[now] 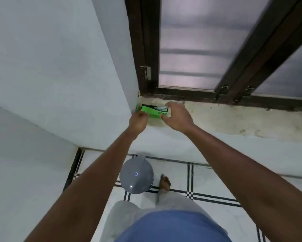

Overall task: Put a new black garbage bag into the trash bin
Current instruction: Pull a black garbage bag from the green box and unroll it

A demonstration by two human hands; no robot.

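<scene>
Green cardboard, a small box (pixel 153 111) of what are presumably garbage bags, sits on the stained window ledge (pixel 234 117), pressed into the corner where the white wall meets the dark window frame (pixel 139 49). The left hand (pixel 138 120) grips the box's wall-side end, fingers curled; the right hand (pixel 179 116) pinches the other end, half open. It should prove light and fairly stiff, though crushable; holding both short ends suits it. Its label has a black strip with pale print, too blurred to read. Below the ledge stands the grey trash bin (pixel 136 175), lid closed.
</scene>
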